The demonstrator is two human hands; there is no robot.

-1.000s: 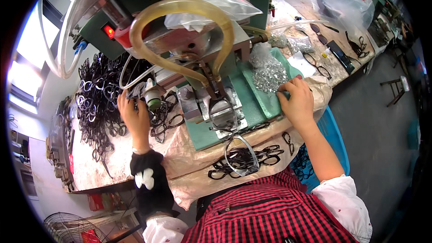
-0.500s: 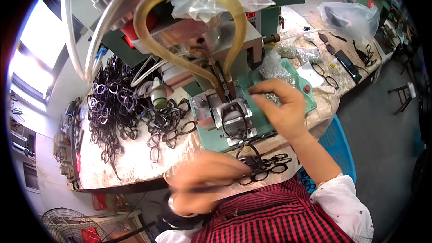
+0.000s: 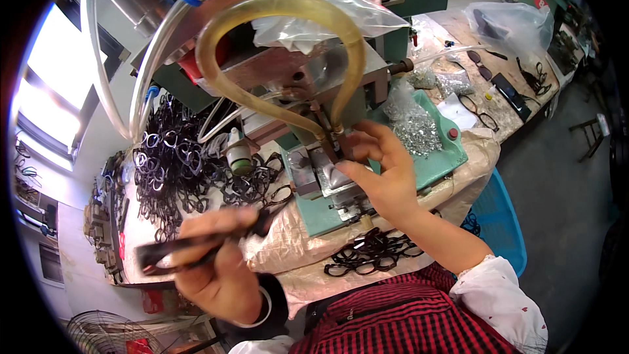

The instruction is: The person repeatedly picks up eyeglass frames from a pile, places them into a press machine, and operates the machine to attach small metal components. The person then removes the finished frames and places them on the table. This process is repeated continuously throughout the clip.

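Note:
My left hand (image 3: 226, 275), raised at the lower left over the bench edge, is closed round a long dark tool (image 3: 196, 246). Motion blurs it and its exact kind does not show. At the machine, my right hand (image 3: 386, 170) has thumb and fingers drawn together beside the metal jig (image 3: 337, 174), just right of the dark upright prongs (image 3: 327, 137). Anything between those fingertips is too small or hidden to name. Several black eyeglass frames (image 3: 370, 252) lie on brown paper in front of the machine.
Right of the jig, a green tray (image 3: 452, 147) holds small metal parts (image 3: 419, 132). A large heap of dark frames (image 3: 170, 151) covers the bench at left. A looped yellowish hose (image 3: 282, 3) arches above the jig. Below the bench at right is a blue basket (image 3: 501, 223).
My left hand has swung left and away from the frames in front. My right hand has moved left and down to the jig. The eyeglass frame seen on the jig no longer shows there.

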